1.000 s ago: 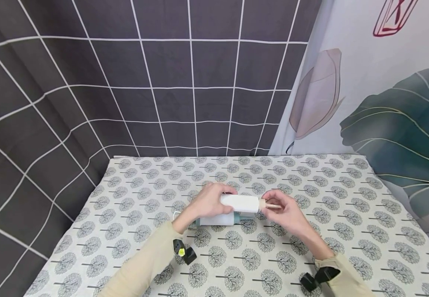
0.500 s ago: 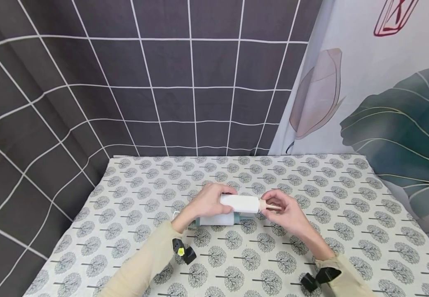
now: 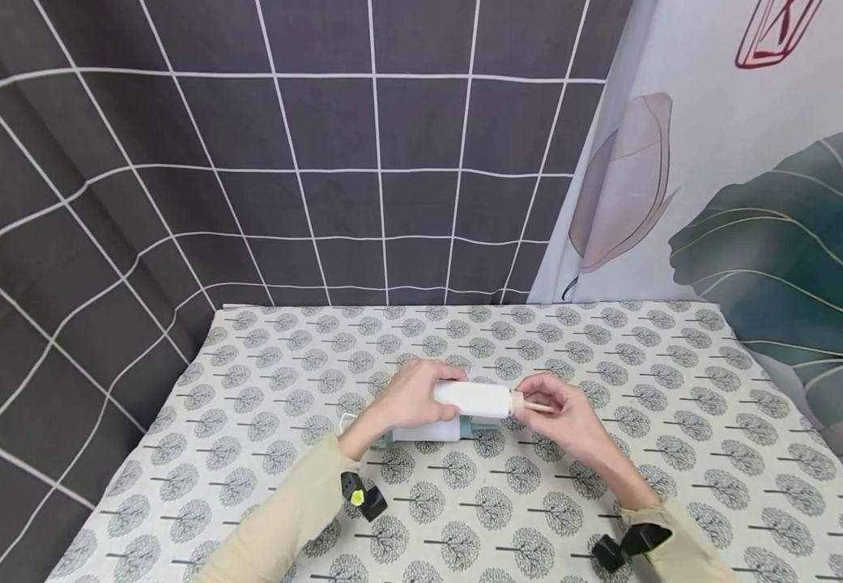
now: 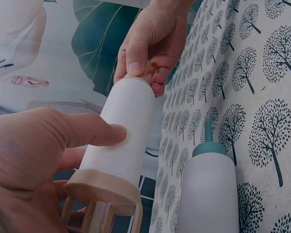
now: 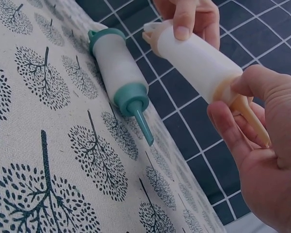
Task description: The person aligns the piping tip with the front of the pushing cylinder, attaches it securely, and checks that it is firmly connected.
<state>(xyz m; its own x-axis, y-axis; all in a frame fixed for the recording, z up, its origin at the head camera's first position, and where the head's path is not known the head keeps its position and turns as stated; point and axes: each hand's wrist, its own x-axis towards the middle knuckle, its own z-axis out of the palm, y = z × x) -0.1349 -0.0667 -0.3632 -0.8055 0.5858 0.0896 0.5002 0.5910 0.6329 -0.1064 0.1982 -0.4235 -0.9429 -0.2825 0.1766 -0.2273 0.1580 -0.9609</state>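
I hold the beige-capped white tube [image 3: 474, 399] off the tablecloth [image 3: 683, 453], level and lying left to right, between my two hands. My left hand [image 3: 412, 395] wraps its rear end: the thumb [image 4: 89, 132] lies along the white barrel and the other fingers curl round the beige grip frame [image 4: 101, 206] at the back. My right hand [image 3: 559, 414] takes the other end, thumb [image 5: 262, 85] and forefinger pinching the beige collar where the tapered nozzle [image 5: 252, 120] comes out; the nozzle tip pokes past my fingers over the palm.

Taking that tube as the landmark, the teal-capped white tube [image 3: 430, 431] lies on the cloth just below it and a little nearer to me, parallel with it and not touching it. Its teal nozzle [image 5: 141, 124] points the same way as the beige one, toward my right hand, and its body rests flat on the tree print. Behind the held tube the dark checked curtain [image 3: 319, 162] hangs at the back of the table, with the leaf-print curtain [image 3: 771, 243] off to its right.
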